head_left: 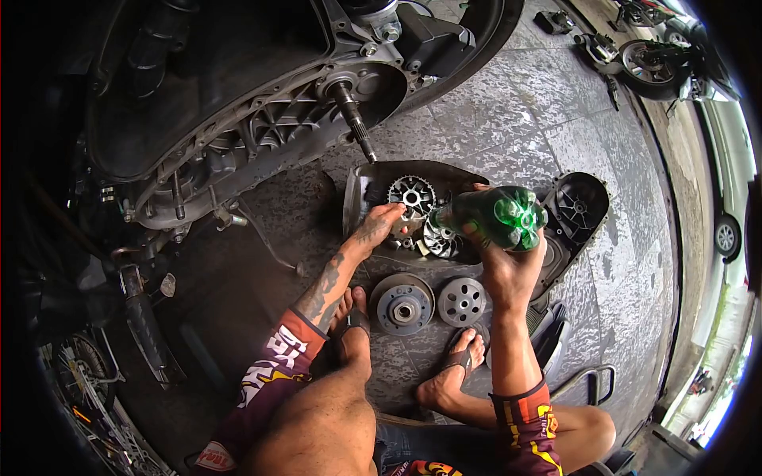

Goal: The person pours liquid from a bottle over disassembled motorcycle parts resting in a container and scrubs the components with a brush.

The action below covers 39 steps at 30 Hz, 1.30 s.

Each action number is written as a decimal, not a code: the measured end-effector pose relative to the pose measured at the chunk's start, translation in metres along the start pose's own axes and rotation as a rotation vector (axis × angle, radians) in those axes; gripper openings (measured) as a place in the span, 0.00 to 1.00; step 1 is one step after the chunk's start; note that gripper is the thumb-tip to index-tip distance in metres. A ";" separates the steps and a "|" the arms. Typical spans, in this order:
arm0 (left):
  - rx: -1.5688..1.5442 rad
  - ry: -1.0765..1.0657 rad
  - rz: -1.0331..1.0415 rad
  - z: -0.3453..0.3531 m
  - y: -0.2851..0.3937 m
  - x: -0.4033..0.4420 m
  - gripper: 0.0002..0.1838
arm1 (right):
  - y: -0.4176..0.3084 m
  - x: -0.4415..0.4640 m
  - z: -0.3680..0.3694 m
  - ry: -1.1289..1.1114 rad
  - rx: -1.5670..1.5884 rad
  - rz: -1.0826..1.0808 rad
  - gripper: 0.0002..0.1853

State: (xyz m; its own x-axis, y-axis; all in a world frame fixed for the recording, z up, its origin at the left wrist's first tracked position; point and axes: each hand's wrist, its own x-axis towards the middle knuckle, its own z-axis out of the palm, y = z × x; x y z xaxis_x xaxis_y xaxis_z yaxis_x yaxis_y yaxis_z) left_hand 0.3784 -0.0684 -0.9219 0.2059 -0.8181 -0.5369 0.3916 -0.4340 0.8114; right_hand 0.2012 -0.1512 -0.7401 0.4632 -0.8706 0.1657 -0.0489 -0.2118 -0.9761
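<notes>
My right hand is wrapped around a green plastic bottle. The bottle is tilted, its base toward me and its neck over a dark tray. My left hand reaches over the tray's near left side, its fingers bent in among the metal parts. What they hold is partly hidden. Just beyond them in the tray is a toothed metal wheel. A finned metal disc lies below the bottle's neck.
A round clutch pulley and a clutch bell with holes lie between my feet. To the right is a dark casing cover. The opened scooter engine with its splined shaft stands ahead. Motorbike parts lie farther off.
</notes>
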 end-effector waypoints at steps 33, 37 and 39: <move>0.128 -0.064 0.095 -0.005 0.004 0.000 0.18 | 0.008 0.003 -0.014 0.087 0.122 0.031 0.21; 0.172 -0.018 0.015 -0.002 0.010 -0.005 0.18 | 0.016 -0.001 -0.014 0.162 0.229 0.124 0.21; 0.157 0.002 -0.025 -0.004 0.010 -0.003 0.16 | 0.019 -0.002 -0.016 0.220 0.236 0.149 0.21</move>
State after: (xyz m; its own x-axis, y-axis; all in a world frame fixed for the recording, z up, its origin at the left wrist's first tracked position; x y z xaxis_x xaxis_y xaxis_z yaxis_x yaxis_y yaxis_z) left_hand 0.3854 -0.0684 -0.9135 0.1999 -0.8057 -0.5575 0.2519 -0.5076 0.8239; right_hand 0.1856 -0.1605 -0.7566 0.2630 -0.9646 0.0202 0.1158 0.0108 -0.9932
